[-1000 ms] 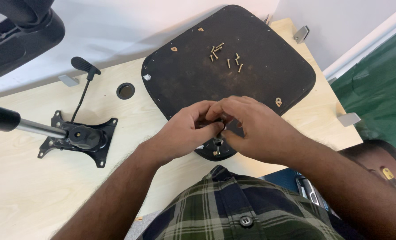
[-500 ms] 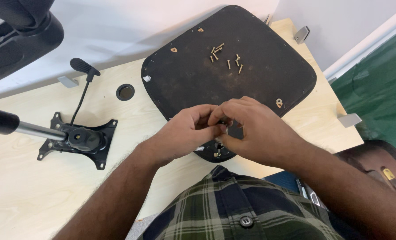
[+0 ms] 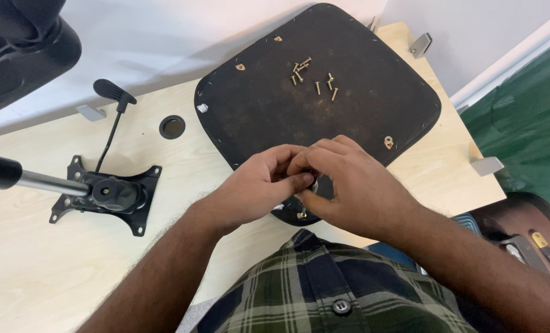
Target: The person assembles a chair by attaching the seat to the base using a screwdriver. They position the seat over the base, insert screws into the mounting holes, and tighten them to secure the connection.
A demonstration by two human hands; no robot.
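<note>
An upturned black chair seat (image 3: 349,117) lies on the light wooden table (image 3: 41,265). My left hand (image 3: 256,185) and my right hand (image 3: 355,185) meet at the seat's near edge, fingertips pinched together on a small metal part (image 3: 315,184) that the fingers mostly hide. Just below the hands a dark round piece (image 3: 299,214) with a brass screw shows. Several loose brass screws (image 3: 315,79) lie on the far part of the seat.
A black chair tilt mechanism (image 3: 105,194) with a metal post and lever lies at the left. A round cable hole (image 3: 172,126) is in the table. A black chair part (image 3: 22,49) sits top left. Green floor lies to the right.
Both hands stay together at the seat's near edge; the fingers have shifted slightly around the small part. Nothing else has moved.
</note>
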